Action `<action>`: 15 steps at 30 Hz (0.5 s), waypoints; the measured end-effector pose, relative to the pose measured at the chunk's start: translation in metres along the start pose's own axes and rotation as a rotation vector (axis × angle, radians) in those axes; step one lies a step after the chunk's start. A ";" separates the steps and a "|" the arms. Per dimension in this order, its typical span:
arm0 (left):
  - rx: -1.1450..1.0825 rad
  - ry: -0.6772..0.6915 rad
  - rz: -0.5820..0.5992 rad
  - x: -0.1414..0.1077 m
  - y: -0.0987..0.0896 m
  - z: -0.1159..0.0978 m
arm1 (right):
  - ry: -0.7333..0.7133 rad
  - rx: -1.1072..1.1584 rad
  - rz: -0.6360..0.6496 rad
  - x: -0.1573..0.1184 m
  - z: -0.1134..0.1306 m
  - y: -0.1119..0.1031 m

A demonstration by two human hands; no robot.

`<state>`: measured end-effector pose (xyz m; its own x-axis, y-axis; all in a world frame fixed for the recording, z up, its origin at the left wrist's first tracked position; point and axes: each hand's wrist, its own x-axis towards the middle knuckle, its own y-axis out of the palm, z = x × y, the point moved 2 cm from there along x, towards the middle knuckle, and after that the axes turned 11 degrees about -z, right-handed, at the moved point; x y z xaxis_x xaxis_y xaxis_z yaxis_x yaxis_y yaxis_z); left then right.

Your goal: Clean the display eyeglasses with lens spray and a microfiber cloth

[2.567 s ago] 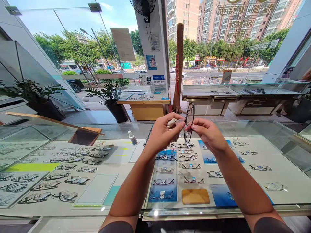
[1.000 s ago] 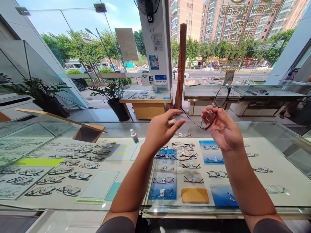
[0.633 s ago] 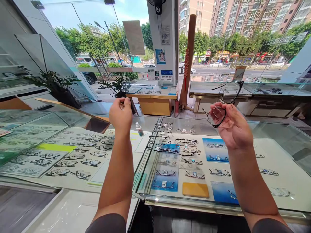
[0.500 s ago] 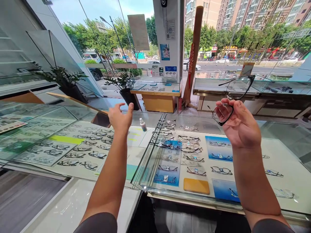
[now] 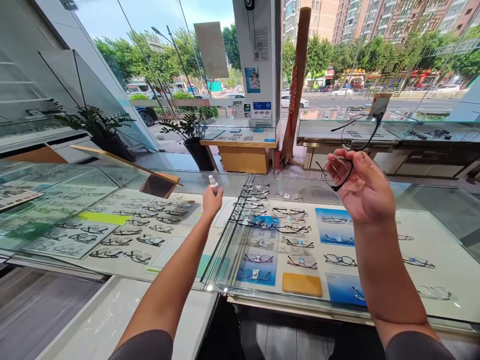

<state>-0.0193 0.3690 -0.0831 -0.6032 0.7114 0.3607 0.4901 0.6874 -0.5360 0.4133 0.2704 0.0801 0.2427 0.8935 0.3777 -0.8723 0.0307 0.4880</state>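
My left hand [image 5: 212,201] is closed round a small white bottle [image 5: 213,183] at the back of the glass counter; the bottle's cap and upper part show above my fingers. At the right, my right hand [image 5: 365,187] holds a pair of eyeglasses [image 5: 348,169] up in the air. Its dark, thin-rimmed frame is tilted, with one lens higher than the other, and my fingers pinch it near the middle. Several black eyeglasses [image 5: 255,205] lie in a row on the countertop between my hands.
The glass display counter [image 5: 221,250] holds many eyeglasses, blue cards and a yellow case [image 5: 302,284]. A wooden-edged sign [image 5: 159,184] stands at the left. Potted plants [image 5: 197,142], a tree trunk post [image 5: 298,85] and another display case [image 5: 243,156] are beyond.
My left hand has moved right and closed on the white bottle, which stood on the counter before. My right hand, with the eyeglasses, has shifted slightly left.
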 end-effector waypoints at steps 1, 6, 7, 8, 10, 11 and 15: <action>-0.056 0.011 0.005 0.004 -0.001 -0.011 | -0.003 -0.004 -0.004 0.001 0.000 0.000; -0.432 0.167 0.132 0.002 0.000 -0.110 | 0.034 0.028 -0.041 0.006 -0.006 0.000; -0.636 0.218 0.218 -0.006 -0.001 -0.135 | 0.037 0.033 -0.045 0.006 -0.007 0.000; -0.810 0.270 0.314 -0.018 -0.003 -0.159 | 0.040 0.039 -0.045 0.007 -0.008 0.000; -0.974 0.348 0.454 -0.044 -0.010 -0.198 | 0.046 0.048 -0.033 0.006 -0.010 0.002; -1.012 0.368 0.506 -0.058 -0.015 -0.214 | 0.053 0.046 -0.019 0.006 -0.012 0.002; -1.066 0.359 0.669 -0.098 -0.029 -0.245 | 0.099 -0.015 0.048 0.003 -0.018 0.005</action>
<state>0.1795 0.3147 0.0838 0.0692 0.8435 0.5326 0.9816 -0.1527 0.1143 0.4020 0.2818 0.0695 0.1580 0.9341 0.3201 -0.8884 -0.0070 0.4590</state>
